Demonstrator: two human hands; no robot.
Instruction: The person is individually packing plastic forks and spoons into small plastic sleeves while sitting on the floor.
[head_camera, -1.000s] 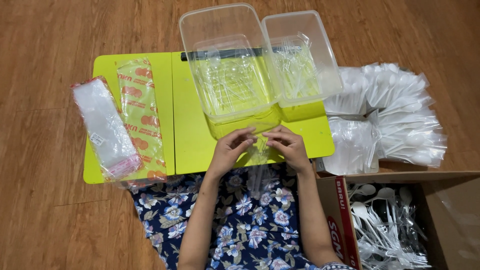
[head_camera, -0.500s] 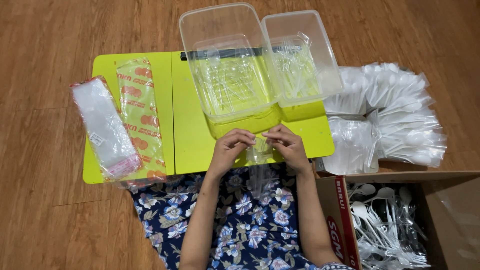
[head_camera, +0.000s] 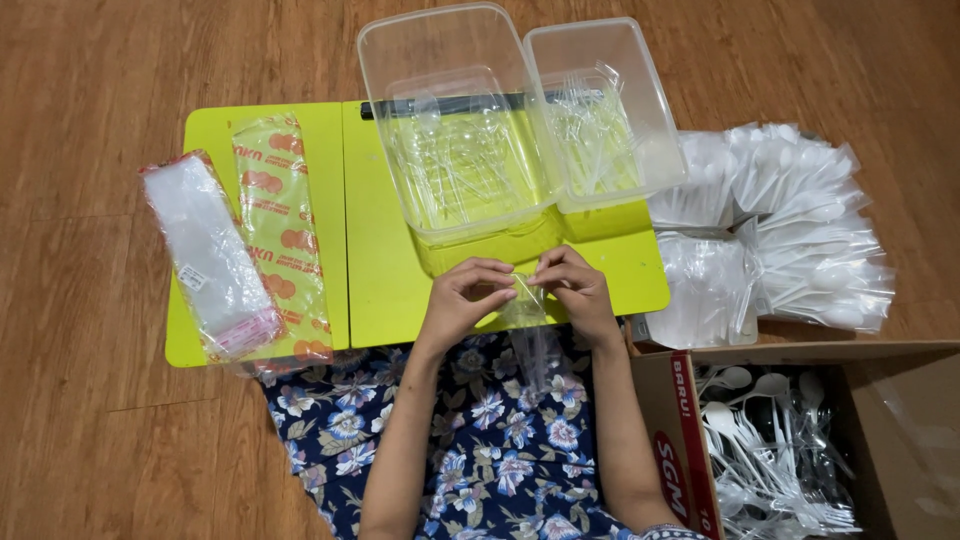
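A narrow clear plastic sleeve (head_camera: 530, 330) hangs from both hands at the near edge of the yellow-green counter (head_camera: 385, 280), its lower end trailing over the floral-print lap (head_camera: 480, 440). It looks thin, almost weightless, limp and slick, the kind of film that crumples and clings, so the top edge where the two layers meet seems the surest place to grip, with fingertips rather than the whole palm. The left hand (head_camera: 462, 298) pinches that top edge from nine o'clock, thumb against forefinger; the right hand (head_camera: 572, 288) pinches it from three o'clock, the two sets of fingertips nearly touching. At twelve o'clock, just beyond the hands, stand two clear rectangular tubs (head_camera: 470, 130) with clear plastic cutlery in them. At nine o'clock lie a flat stack of clear bags (head_camera: 210, 260) and a pack with orange print (head_camera: 280, 230). At two o'clock a heap of bagged white spoons (head_camera: 800, 220) rests on the wooden floor (head_camera: 90, 90), and at four o'clock an open cardboard box (head_camera: 690, 440) holds more loose cutlery.
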